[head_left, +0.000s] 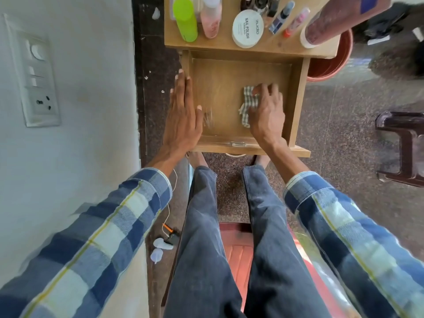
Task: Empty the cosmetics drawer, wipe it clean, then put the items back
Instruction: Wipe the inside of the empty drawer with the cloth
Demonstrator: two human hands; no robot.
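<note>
The wooden drawer [220,74] stands pulled out below the small table, and its floor is bare apart from a cloth. My right hand [266,111] presses a checked cloth [247,104] onto the drawer floor at the right, fingers curled over it. My left hand [183,113] lies flat with straight fingers on the drawer's left wall. The cosmetics stand on the table top [270,45]: a green bottle [185,19], a pink bottle [211,17], a white nail polish jar [247,28], small tubes [289,19] and a large tub [321,26].
A white wall with a switch panel [34,79] rises at the left. A red bucket [330,63] sits right of the table and a dark stool [403,145] farther right. My legs and a red seat [238,249] fill the foreground; small items [163,244] lie on the floor.
</note>
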